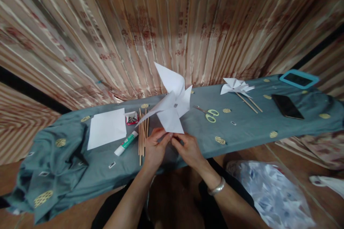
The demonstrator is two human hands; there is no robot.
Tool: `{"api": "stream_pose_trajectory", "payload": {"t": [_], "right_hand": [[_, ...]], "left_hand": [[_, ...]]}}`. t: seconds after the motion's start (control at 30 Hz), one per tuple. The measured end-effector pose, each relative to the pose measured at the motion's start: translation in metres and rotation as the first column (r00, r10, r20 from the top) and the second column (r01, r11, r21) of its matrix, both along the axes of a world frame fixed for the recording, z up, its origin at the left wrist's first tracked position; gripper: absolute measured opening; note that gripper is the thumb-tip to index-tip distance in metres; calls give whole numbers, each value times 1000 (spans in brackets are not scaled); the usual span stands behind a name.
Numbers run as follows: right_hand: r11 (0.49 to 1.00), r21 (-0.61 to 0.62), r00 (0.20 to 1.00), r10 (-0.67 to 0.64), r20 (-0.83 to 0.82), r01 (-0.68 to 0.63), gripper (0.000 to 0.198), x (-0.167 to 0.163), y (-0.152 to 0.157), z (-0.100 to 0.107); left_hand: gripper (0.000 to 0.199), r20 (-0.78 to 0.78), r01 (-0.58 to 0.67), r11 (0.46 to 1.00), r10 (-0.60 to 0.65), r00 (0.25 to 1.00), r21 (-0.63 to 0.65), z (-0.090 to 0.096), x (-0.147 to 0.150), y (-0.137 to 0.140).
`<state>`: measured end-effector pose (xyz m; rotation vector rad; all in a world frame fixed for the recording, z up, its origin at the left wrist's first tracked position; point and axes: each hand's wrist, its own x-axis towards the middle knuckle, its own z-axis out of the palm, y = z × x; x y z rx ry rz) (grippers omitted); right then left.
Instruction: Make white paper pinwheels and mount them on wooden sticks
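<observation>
A white paper pinwheel (176, 104) with a small pin at its centre stands upright in front of me, over the table. Just below its lowest blade, my left hand (157, 146) and my right hand (188, 148) meet with fingers pinched together. Both appear closed on the pinwheel's lower part; any stick is hidden behind the blade and fingers. Beside my left hand lie several thin wooden sticks (142, 132), a green and white glue stick (126, 143) and a small red box of pins (132, 118).
White paper sheets (106, 128) lie at the left of the cloth-covered table (199, 132). Green-handled scissors (208, 113), finished pinwheels (236, 86), a black phone (287, 106) and a blue-framed tablet (299, 78) lie rightward. A plastic bag of paper pieces (271, 189) sits on the floor.
</observation>
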<state>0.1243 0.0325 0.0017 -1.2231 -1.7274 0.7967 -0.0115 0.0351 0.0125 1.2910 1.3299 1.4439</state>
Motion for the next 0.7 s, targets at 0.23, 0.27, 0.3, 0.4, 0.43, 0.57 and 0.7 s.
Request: {"api": "stream_pose_trajectory", "payload": {"t": [0.23, 0.27, 0.3, 0.4, 0.43, 0.57, 0.7], "right_hand": [[993, 117, 998, -23, 62, 15, 18, 13, -2, 9], [989, 145, 995, -50, 81, 38, 18, 18, -2, 12], [981, 181, 991, -87, 99, 68, 17, 24, -3, 15], [920, 352, 962, -232, 143, 170, 15, 43, -3, 34], [883, 426, 946, -286, 155, 197, 16, 49, -2, 42], [710, 669, 871, -451, 192, 220, 27, 62, 11, 81], [689, 707, 810, -502, 303, 163, 47, 64, 39, 104]], "left_hand": [[11, -18, -44, 999, 44, 999, -14, 7, -8, 3], [10, -20, -55, 998, 54, 998, -17, 7, -9, 4], [11, -23, -60, 998, 60, 998, -22, 8, -10, 4], [12, -38, -46, 998, 45, 998, -32, 8, -11, 4], [12, -45, -39, 999, 37, 998, -30, 9, -11, 4], [9, -70, -41, 999, 40, 997, -9, 8, -10, 5], [9, -69, -34, 999, 35, 997, 17, 5, -9, 6]]}}
